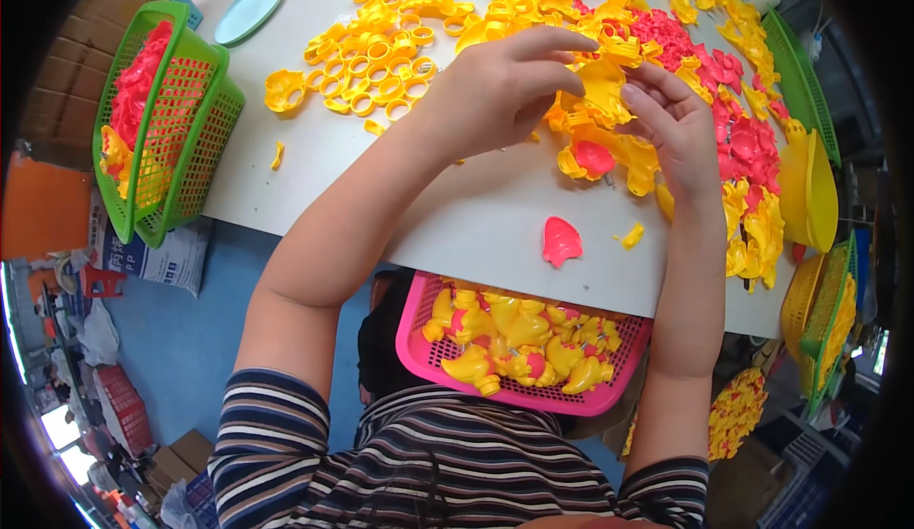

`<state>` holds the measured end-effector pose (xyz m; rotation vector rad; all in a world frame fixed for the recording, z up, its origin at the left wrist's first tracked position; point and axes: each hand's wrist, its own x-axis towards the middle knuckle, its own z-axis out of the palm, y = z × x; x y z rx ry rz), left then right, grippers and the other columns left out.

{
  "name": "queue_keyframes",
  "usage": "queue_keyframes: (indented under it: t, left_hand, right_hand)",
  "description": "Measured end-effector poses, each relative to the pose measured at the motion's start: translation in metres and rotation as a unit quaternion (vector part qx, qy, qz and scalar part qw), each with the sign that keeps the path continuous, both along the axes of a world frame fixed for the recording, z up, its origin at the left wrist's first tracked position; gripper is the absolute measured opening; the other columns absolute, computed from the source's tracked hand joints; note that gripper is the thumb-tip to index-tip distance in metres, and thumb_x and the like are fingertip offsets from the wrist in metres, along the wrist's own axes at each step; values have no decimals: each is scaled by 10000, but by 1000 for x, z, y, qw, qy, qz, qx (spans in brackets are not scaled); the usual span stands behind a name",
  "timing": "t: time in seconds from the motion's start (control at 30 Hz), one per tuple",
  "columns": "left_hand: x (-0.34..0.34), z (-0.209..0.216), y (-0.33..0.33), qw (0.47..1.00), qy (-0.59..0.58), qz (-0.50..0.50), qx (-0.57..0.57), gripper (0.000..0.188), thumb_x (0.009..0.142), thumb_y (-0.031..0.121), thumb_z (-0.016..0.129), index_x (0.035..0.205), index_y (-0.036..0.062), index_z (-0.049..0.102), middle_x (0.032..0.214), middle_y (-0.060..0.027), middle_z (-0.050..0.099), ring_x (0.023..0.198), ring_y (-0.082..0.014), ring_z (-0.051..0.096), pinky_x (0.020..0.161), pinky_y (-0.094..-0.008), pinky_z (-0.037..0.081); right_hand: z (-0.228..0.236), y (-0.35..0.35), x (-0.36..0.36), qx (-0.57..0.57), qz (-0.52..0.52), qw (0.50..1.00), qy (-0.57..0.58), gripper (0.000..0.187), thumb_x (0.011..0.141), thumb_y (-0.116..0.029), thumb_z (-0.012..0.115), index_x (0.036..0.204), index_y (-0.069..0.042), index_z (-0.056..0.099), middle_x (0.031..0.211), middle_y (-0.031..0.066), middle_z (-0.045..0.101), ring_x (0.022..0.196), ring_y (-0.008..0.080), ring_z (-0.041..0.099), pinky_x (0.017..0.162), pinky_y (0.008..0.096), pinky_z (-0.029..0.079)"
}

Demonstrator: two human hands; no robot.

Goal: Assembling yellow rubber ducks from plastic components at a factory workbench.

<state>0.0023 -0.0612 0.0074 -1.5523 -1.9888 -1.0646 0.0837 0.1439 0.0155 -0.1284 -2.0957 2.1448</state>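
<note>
Both of my hands are raised over the far part of the white table, around a yellow plastic shell part (pixel 602 89). My left hand (pixel 514 86) reaches it from the left, its bent fingers meeting the part's edge and its thumb hidden. My right hand (pixel 678 129) pinches the other side between thumb and fingers. Just below lies a yellow piece with a red insert (pixel 594 158), near a small metal spring. Closer to me, a loose red shell piece (pixel 562 241) rests on the table beside a small yellow scrap (pixel 631 236).
A pink basket (pixel 411 339) of yellow and red assembled pieces sits at my lap. Yellow rings (pixel 367 72) and red shells (pixel 747 148) cover the table (pixel 447 234). Green baskets (pixel 205 148) stand left, a yellow bowl (pixel 807 191) right, a pale blue dish (pixel 250 12) at far left.
</note>
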Motion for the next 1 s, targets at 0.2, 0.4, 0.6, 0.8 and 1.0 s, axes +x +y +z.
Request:
queue_keyframes:
  t: [0.2, 0.4, 0.6, 0.8, 1.0]
  left_hand:
    - [6, -6, 5, 896, -438, 22, 72, 156, 755, 45, 618, 895, -18, 594, 972, -81, 604, 695, -103, 593, 587, -231, 482]
    - [-16, -4, -4, 772, -602, 61, 194, 409, 792, 45, 612, 1144, -80, 447, 998, -166, 547, 801, -210, 639, 721, -260, 552]
    - [-24, -12, 4, 749, -632, 17, 198, 481, 811, 64, 600, 1234, -85, 427, 983, -154, 559, 779, -191, 637, 726, -255, 549]
    - [-7, -6, 4, 792, -594, 10, 139, 314, 800, 68, 610, 1055, -76, 498, 856, -110, 582, 716, -148, 624, 633, -252, 562]
    - [6, -12, 11, 777, -618, -28, 116, 301, 802, 126, 649, 1000, -42, 497, 881, -96, 604, 719, -147, 645, 686, -241, 541]
  right_hand:
    - [-3, -7, -2, 45, -2, 999, -2, 339, 832, -97, 628, 1148, 7, 558, 992, 79, 638, 813, 105, 620, 684, 235, 537]
    - [5, 35, 0, 238, -154, 959, 30, 193, 831, -136, 648, 977, -10, 662, 816, 31, 660, 672, 65, 576, 606, 195, 459]
    - [39, 26, 39, 377, 65, 915, -130, 186, 789, -128, 670, 899, 22, 665, 773, 54, 665, 658, 120, 604, 628, 239, 473]
    - [5, -34, 55, 600, -28, 792, -109, 195, 757, -149, 663, 863, 15, 665, 770, 156, 647, 663, 224, 631, 628, 311, 485]
    - [4, -10, 57, 524, -22, 839, -141, 169, 782, -131, 639, 841, 27, 647, 761, 118, 641, 655, 177, 606, 601, 307, 474]
